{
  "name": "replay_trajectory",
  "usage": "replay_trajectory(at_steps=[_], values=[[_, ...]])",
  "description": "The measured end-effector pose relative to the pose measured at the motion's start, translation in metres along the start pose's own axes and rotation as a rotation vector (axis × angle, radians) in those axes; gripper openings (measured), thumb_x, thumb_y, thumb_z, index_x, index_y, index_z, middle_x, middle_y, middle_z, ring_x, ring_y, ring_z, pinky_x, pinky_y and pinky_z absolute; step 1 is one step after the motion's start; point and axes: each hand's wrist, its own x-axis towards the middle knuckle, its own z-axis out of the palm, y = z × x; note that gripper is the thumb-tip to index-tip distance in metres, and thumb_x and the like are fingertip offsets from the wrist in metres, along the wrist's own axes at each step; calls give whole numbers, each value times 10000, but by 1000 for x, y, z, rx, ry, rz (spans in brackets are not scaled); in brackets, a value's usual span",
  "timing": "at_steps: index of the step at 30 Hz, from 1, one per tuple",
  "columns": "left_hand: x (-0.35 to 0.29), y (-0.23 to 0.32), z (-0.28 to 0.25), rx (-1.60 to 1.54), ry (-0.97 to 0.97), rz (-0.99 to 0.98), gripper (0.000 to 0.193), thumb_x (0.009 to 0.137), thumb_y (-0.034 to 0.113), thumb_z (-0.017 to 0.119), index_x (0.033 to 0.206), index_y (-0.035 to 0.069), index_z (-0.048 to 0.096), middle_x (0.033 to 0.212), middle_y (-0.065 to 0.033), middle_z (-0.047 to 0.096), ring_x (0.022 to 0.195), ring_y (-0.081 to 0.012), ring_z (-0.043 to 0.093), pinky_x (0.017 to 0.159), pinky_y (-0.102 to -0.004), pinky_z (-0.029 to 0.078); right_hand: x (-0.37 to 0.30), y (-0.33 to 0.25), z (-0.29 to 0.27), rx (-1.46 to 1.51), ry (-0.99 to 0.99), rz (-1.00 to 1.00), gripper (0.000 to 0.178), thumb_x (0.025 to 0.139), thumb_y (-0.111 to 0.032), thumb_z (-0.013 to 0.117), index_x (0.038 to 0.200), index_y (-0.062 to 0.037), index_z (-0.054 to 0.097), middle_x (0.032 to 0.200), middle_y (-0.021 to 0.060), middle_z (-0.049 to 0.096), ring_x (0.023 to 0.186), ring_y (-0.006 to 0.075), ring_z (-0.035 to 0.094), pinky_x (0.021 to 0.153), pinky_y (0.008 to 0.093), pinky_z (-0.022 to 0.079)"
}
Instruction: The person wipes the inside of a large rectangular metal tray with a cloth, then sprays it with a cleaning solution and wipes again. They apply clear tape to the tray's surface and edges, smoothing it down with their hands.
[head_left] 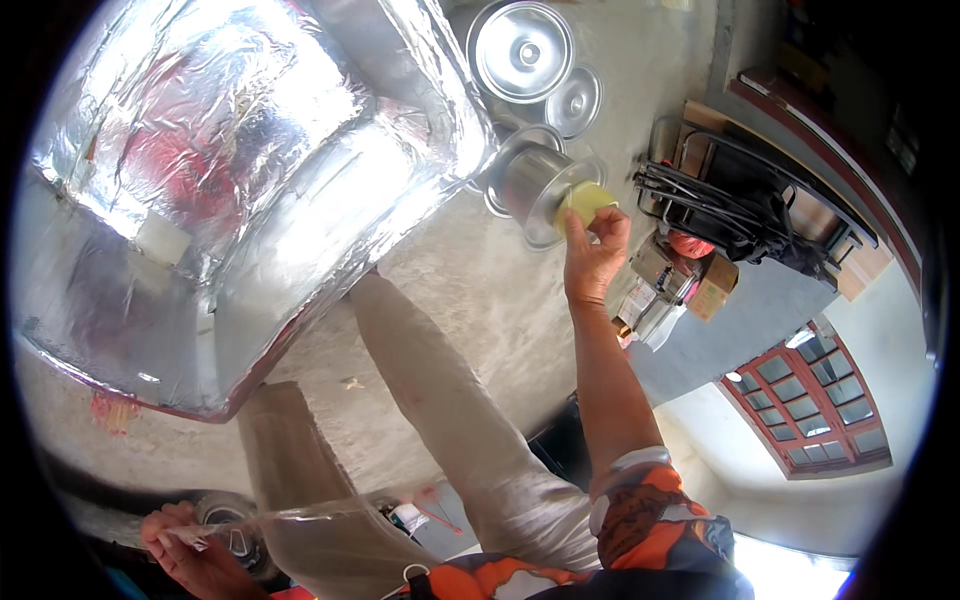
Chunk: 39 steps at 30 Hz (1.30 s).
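Note:
At the lower left, my left hand [185,550] pinches the end of a clear strip [300,515], which looks like tape or film. The strip stretches rightward across my trouser legs, and its far end is hard to make out. My right hand [598,245] reaches forward, its thumb and fingers closed on a yellow-green roll [586,203] that looks like tape. Just behind the roll stands a shiny metal spool-shaped thing [535,180] with wide round rims. A large foil-covered table or box [330,190] fills the upper left, apart from both hands.
Round metal discs or spools [522,50] stand beyond the foil corner. To the right are folded black metal-framed chairs [720,190], cardboard boxes [712,288] and a red-framed window [815,400]. A wheel [228,525] shows near my left hand. Concrete floor [480,290] lies between.

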Motion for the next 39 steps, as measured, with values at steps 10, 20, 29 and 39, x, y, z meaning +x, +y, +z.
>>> replay_trajectory(at_steps=[10,20,29,39], values=[[9,-11,13,-992,79,-320,154,900,153,458,907,0,465,809,-100,525,766,-167,482,767,-296,388,-26,-83,-13,232,-203,30,522,688,-84,701,1161,-36,486,1054,64,529,903,168,483,802,304,383],[33,11,20,-1004,243,-387,84,848,113,501,851,29,494,742,-26,521,678,-85,455,663,-210,371,-75,-184,38,1407,-1319,522,637,766,-560,558,1086,-14,490,1040,139,560,946,252,563,777,390,460],[48,4,58,-1054,169,-376,93,877,87,504,935,21,532,756,5,502,681,-65,447,647,-201,381,-43,-198,56,671,-1028,386,77,777,31,582,823,-30,595,726,64,609,637,130,590,552,217,448],[116,0,201,-872,218,-451,164,788,139,585,888,11,564,728,-46,577,650,-122,533,636,-259,445,30,-160,210,-150,-798,-489,249,707,-106,652,930,-16,585,708,61,609,646,133,574,601,263,458]])
